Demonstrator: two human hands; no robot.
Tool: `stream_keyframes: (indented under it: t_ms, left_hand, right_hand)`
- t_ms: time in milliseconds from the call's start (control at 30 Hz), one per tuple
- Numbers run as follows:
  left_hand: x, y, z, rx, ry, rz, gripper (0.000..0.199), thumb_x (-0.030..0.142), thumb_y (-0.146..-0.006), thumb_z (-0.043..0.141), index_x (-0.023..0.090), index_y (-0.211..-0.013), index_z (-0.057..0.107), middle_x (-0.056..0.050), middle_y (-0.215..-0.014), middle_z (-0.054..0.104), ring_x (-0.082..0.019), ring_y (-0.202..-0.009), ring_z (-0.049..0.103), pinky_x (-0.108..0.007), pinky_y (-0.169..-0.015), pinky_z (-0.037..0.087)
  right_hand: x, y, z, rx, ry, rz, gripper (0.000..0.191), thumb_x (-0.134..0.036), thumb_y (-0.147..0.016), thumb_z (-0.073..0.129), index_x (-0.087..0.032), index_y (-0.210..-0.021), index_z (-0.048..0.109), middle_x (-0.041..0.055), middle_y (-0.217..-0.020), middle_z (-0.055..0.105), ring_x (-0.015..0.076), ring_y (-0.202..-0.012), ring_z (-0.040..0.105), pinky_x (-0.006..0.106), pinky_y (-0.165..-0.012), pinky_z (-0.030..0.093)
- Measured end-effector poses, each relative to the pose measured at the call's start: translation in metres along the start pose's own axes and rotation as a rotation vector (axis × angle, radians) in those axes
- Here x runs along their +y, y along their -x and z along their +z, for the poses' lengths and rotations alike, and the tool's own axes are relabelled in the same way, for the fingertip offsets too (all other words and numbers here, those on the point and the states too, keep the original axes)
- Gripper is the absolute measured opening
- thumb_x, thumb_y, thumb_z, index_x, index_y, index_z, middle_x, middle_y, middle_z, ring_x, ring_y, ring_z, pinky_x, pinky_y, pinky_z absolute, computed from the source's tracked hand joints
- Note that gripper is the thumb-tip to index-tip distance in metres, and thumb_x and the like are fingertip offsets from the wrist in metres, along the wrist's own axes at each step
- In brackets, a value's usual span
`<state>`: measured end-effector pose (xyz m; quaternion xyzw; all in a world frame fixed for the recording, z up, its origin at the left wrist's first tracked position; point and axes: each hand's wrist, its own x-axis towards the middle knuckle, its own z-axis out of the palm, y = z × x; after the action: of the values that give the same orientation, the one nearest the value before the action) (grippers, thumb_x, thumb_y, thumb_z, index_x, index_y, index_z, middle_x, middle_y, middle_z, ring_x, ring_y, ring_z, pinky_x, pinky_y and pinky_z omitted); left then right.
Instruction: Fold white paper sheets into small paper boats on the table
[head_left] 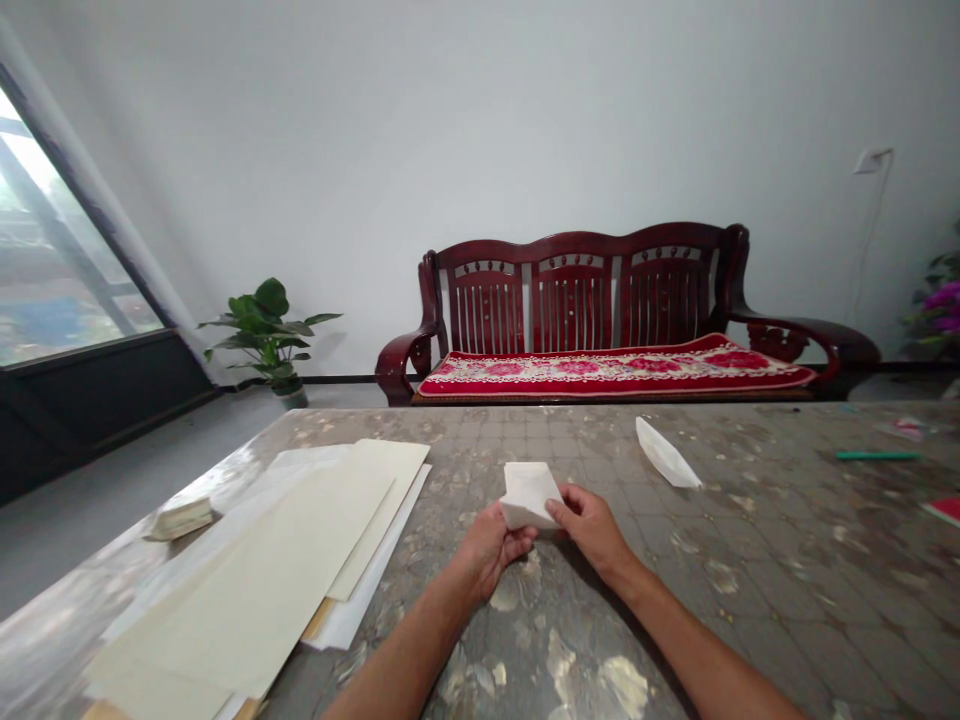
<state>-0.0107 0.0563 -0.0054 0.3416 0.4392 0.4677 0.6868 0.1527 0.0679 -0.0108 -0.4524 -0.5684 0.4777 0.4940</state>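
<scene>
Fingers (556, 511) of the right hand (600, 530) pinch the paper (529, 486) at its near right corner, thumb on top; the left hand (484, 547) grips its left side, fingertips curled near its lower edge. From where I stand, it's over the desk (750, 560), between large sheets (262, 560) on the left and a white piece (666, 455) farther right. I'd say the step in hand is folding or squaring it; the next move calls for a steady left hold and careful right thumb pressure.
</scene>
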Motion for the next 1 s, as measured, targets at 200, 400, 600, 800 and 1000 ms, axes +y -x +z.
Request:
stream_keyframes:
  t_ms: [200, 400, 600, 800, 1000]
  left_hand:
    - [-0.003, 0.001, -0.005, 0.295, -0.317, 0.379, 0.045, 0.045, -0.081, 0.060, 0.016, -0.115, 0.057, -0.007, -0.094, 0.067, -0.012, -0.065, 0.059, -0.020, -0.053, 0.045]
    - [-0.007, -0.004, -0.007, 0.222, -0.406, 0.416, 0.036, 0.046, -0.080, 0.059, 0.015, -0.098, 0.063, 0.002, -0.065, 0.059, -0.009, -0.045, 0.043, -0.020, -0.043, 0.031]
    - [-0.004, -0.005, -0.011, 0.206, -0.389, 0.385, 0.027, 0.042, -0.078, 0.060, 0.017, -0.089, 0.065, 0.007, -0.051, 0.047, -0.009, -0.045, 0.039, -0.020, -0.047, 0.029]
    - [-0.006, 0.003, -0.002, 0.150, -0.572, 0.452, 0.027, 0.037, -0.083, 0.054, 0.017, -0.097, 0.066, 0.001, -0.069, 0.060, -0.015, -0.062, 0.052, -0.025, -0.060, 0.040]
    - [-0.003, 0.014, 0.005, 0.171, -0.853, 0.609, 0.024, 0.027, -0.082, 0.059, 0.019, -0.103, 0.065, -0.005, -0.094, 0.064, -0.019, -0.082, 0.056, -0.029, -0.077, 0.042]
  right_hand:
    - [0.003, 0.001, 0.000, 0.145, -0.124, 0.112, 0.043, -0.059, -0.064, 0.070, -0.017, -0.074, 0.064, 0.0030, -0.068, 0.065, 0.0192, -0.059, 0.058, 0.030, -0.047, 0.052]
    - [0.010, 0.002, 0.002, 0.070, -0.063, 0.115, 0.039, -0.056, -0.068, 0.068, -0.018, -0.077, 0.065, 0.0032, -0.068, 0.066, 0.0215, -0.064, 0.061, 0.032, -0.050, 0.053]
    - [0.010, 0.003, -0.008, 0.313, 0.324, -0.238, 0.041, -0.041, -0.079, 0.059, -0.018, -0.113, 0.065, 0.0100, -0.107, 0.068, 0.0245, -0.093, 0.063, 0.041, -0.084, 0.052]
    - [-0.003, 0.005, -0.010, 0.157, 0.494, -0.439, 0.033, -0.031, -0.086, 0.054, -0.025, -0.116, 0.066, 0.0070, -0.115, 0.066, 0.0248, -0.112, 0.055, 0.044, -0.100, 0.040]
    - [-0.002, 0.000, -0.004, 0.060, 0.336, -0.263, 0.026, -0.034, -0.084, 0.053, -0.022, -0.098, 0.072, 0.0065, -0.097, 0.068, 0.0235, -0.097, 0.059, 0.038, -0.089, 0.044]
